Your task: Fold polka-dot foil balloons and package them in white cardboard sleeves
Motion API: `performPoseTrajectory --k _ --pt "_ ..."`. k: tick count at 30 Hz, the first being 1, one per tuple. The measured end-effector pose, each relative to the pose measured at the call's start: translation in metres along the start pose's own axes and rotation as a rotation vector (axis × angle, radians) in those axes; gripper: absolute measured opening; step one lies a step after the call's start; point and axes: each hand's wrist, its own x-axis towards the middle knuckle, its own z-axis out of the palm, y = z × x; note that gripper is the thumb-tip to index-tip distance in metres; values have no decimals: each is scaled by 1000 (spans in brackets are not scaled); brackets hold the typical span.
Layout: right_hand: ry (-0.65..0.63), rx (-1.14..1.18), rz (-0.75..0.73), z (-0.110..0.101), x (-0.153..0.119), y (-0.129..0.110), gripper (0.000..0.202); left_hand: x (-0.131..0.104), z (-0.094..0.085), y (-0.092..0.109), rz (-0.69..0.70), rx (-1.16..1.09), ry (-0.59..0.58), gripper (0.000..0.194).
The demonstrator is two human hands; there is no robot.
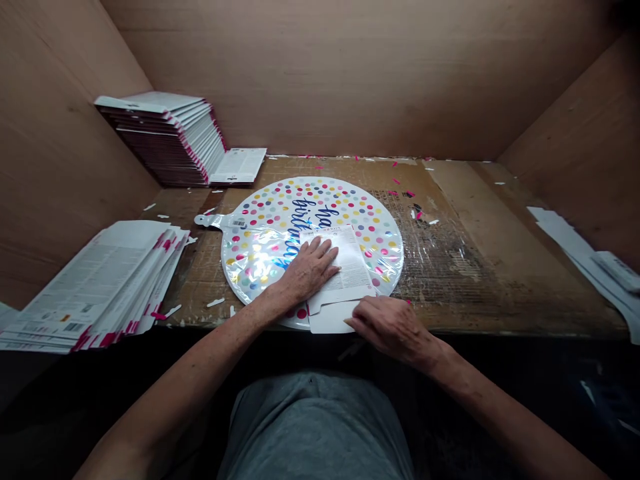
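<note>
A round, flat foil balloon (pixel 350 207) with coloured dots and blue "happy birthday" lettering lies on the cardboard-covered bench, its tail pointing left. On its near part rests a white printed cardboard envelope (pixel 345 267), with a plain flap (pixel 330 319) extending towards me. My left hand (pixel 313 267) lies flat on the envelope's left side, fingers stretched out. At the flap's right edge, my right hand (pixel 387 327) has its fingers curled, thumb and fingers closed on the flap. Part of the lettering is hidden under the envelope and my left hand.
A tall stack of folded envelopes (pixel 165 140) stands at the back left, with one envelope (pixel 240 165) beside it. Fanned unfolded printed cards (pixel 105 280) lie at the left. White strips (pixel 585 257) lie at the right. Paper scraps dot the bench (pixel 450 220); wooden walls (pixel 350 80) enclose it.
</note>
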Motion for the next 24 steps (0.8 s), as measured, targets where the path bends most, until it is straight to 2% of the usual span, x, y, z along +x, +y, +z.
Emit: performPoseTrajectory --k 3,5,10,14,20,24 --pt "133 21 67 1 -5 -2 19 1 0 7 10 -11 -9 36" --pt "154 0 58 7 0 -5 15 0 2 10 -8 -21 -15 37" --pt "111 -42 17 20 13 -10 17 -3 7 10 -40 -48 -13 39" --pt "60 -106 -57 19 20 -6 18 -4 9 8 -47 -57 -6 40" --pt "-99 -89 -112 16 27 3 23 -3 10 7 -42 -64 -5 39" --pt "-23 51 -37 14 18 3 19 -3 9 8 -45 -58 -3 39"
